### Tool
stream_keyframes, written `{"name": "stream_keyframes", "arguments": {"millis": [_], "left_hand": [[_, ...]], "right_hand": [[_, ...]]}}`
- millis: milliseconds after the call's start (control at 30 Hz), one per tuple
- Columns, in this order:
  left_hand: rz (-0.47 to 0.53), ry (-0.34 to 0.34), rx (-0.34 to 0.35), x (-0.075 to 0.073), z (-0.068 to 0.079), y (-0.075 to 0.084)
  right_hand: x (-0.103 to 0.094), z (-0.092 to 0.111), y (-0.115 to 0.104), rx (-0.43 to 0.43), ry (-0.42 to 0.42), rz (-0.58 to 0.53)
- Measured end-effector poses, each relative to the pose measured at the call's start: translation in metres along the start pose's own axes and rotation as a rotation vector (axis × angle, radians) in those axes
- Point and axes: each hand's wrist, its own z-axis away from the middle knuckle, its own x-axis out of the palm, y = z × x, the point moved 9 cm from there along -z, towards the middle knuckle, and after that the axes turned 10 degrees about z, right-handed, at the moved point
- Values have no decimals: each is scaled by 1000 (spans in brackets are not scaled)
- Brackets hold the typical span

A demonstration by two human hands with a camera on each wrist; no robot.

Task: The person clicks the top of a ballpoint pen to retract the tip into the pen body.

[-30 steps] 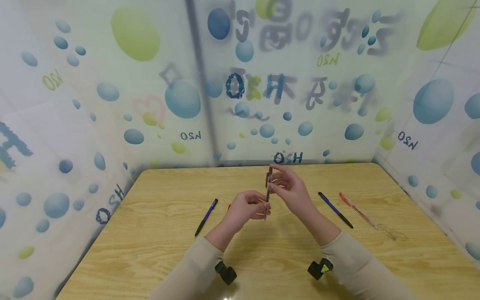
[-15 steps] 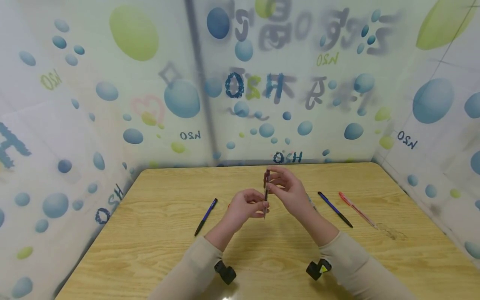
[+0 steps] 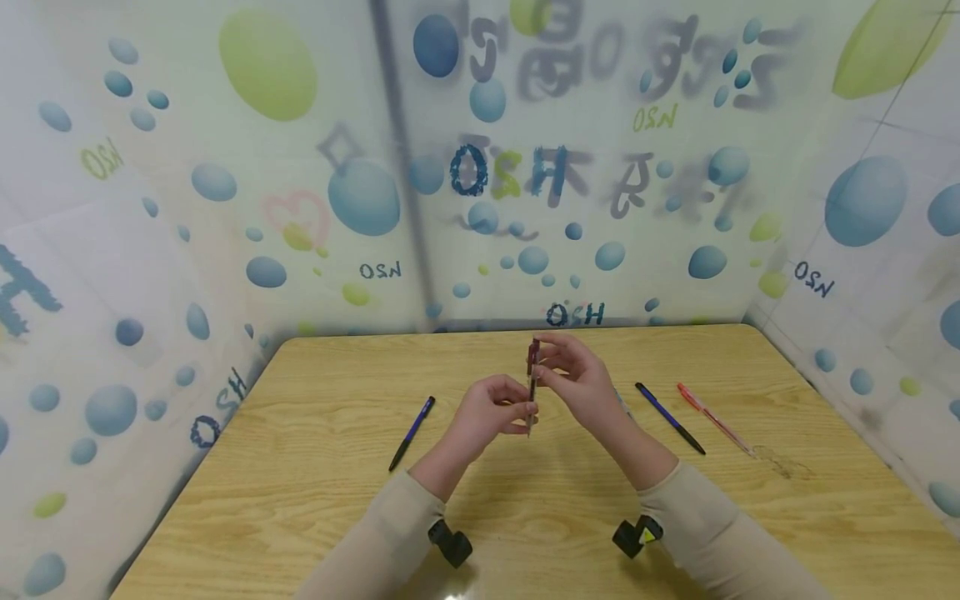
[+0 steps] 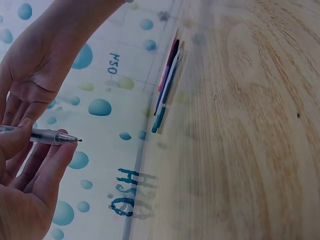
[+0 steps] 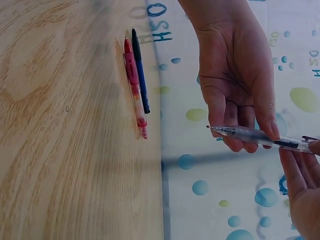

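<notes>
A clear-barrelled click pen with a dark red clip and top (image 3: 533, 354) is held nearly upright above the table, tip down. Near its tip, my left hand (image 3: 480, 421) pinches the barrel between thumb and fingers. My right hand (image 3: 579, 383) grips the upper part, its index finger lying over the pen's top end. From the right wrist view, the pen's metal tip shows bare at the end of the clear barrel (image 5: 250, 135), with the left thumb pressed on the barrel. The left wrist view also shows the tip sticking out past the left fingers (image 4: 62, 150).
On the wooden table (image 3: 525, 533), a blue pen (image 3: 412, 433) lies to the left. Another blue pen (image 3: 671, 419) and a red clear pen (image 3: 716, 421) lie to the right. A teal-ended pen (image 4: 167, 90) is partly hidden behind the right forearm in the head view. A patterned curtain (image 3: 480, 275) stands behind.
Compared with a second ago, the right hand and the pen's top have shifted slightly left, and the teal-ended pen now shows beside the right forearm. Over the last half second the hands stay nearly still.
</notes>
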Motion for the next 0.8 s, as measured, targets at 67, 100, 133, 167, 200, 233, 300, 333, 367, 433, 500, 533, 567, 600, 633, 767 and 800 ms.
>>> {"name": "stream_keyframes", "arguments": {"millis": [67,100,133,167,200,233,300,333,367,433,500,533,567,600,633,767,800], "left_hand": [[-1,2,2,0,0,0],[-1,3,4,0,0,0],[-2,3,6,0,1,1],[-4,3,9,0,1,1],[-5,3,12,0,1,2],[-6,2,14,0,1,2],[-8,0,20,0,2,3],[-9,1,23,0,2,3],[-9,1,25,0,2,4],[-8,5,28,0,2,4],[-7,9,31,0,2,4],[-9,11,31,0,2,4],[-12,12,30,0,2,4],[-15,13,29,0,1,3],[-18,14,29,-1,1,2],[-29,5,29,-1,2,1],[-33,2,32,-1,2,1]], "right_hand": [[0,0,-1,-6,4,2],[0,0,-1,-8,6,4],[0,0,-1,-11,8,9],[0,-1,-2,-16,10,11],[0,0,-2,-19,12,14],[0,-1,-2,-23,13,16],[-1,-1,-3,-31,15,15],[-1,-1,-3,-36,16,13],[-1,-1,-3,-39,16,9],[-1,-1,-4,-49,15,-2],[-1,-1,-5,-60,14,-13],[-1,-1,-6,-67,13,-19],[-1,-1,-6,-72,12,-25],[-1,-1,-7,-79,11,-29],[-1,0,-6,-82,9,-31],[-1,0,-6,-85,1,-26],[-1,1,-6,-84,-2,-23]]}}
